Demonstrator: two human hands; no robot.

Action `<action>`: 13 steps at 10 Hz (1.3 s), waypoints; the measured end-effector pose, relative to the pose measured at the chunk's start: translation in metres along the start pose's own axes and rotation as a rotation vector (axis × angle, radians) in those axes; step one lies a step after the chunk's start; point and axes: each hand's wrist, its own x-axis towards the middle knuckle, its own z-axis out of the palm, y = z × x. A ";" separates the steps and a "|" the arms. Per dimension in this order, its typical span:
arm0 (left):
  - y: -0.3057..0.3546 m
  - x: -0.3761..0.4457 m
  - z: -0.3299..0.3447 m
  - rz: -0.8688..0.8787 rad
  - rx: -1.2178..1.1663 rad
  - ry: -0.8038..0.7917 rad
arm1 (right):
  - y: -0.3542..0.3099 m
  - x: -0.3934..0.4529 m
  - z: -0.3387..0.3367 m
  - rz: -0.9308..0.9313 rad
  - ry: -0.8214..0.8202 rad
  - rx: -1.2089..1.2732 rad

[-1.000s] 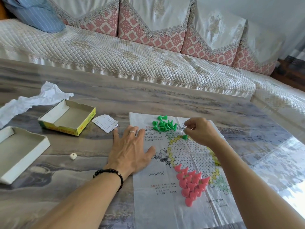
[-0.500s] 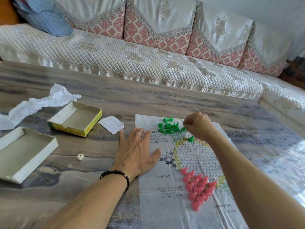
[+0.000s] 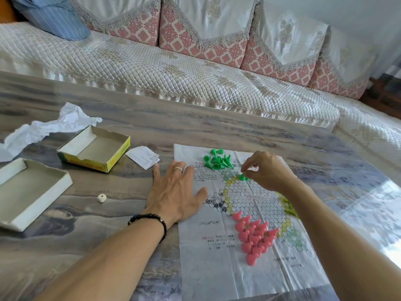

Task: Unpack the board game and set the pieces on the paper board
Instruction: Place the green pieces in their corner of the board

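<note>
Right hand [image 3: 265, 171] pinches a green cone piece [image 3: 242, 177] at the far edge of the hex grid on the paper board [image 3: 217, 268], tip direction unclear; loose green pieces [image 3: 218, 161] lie tipped just beyond it, pink pieces [image 3: 253, 237] heaped near, tips mostly right. Left hand [image 3: 175, 192] lies flat, fingers spread, pressing the board's left edge, long axis near-to-far. Left on the marble table [image 3: 76, 246]: die [image 3: 101, 197], yellow box half [image 3: 95, 148], white tray [image 3: 28, 190], folded slip [image 3: 144, 157], crumpled paper [image 3: 43, 129].

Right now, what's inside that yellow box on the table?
Nothing shows inside the yellow box: only its bare grey floor and white inner walls. The near wall hides a thin strip of floor behind it, so something very small there could go unseen.
</note>
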 end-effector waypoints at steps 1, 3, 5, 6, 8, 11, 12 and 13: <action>0.000 -0.001 0.000 0.000 -0.002 0.002 | 0.002 -0.002 0.003 0.001 -0.017 0.018; 0.000 -0.001 -0.001 0.005 -0.001 0.005 | 0.006 -0.002 0.008 0.006 -0.014 0.038; 0.000 0.001 0.002 0.001 0.001 0.008 | 0.003 0.010 0.006 -0.001 0.075 0.134; -0.001 0.002 0.004 0.000 0.006 0.005 | -0.003 0.025 0.008 0.022 0.075 0.156; -0.002 0.002 0.005 0.004 0.003 0.023 | -0.012 0.045 0.023 0.084 0.022 0.120; -0.002 0.002 0.005 -0.004 0.000 0.015 | -0.007 0.046 0.025 0.124 -0.039 0.111; -0.001 0.002 0.004 -0.010 -0.001 0.007 | -0.006 0.043 0.020 0.119 0.043 0.147; -0.001 0.002 0.003 -0.011 0.005 0.005 | -0.006 0.038 0.010 0.074 0.061 0.164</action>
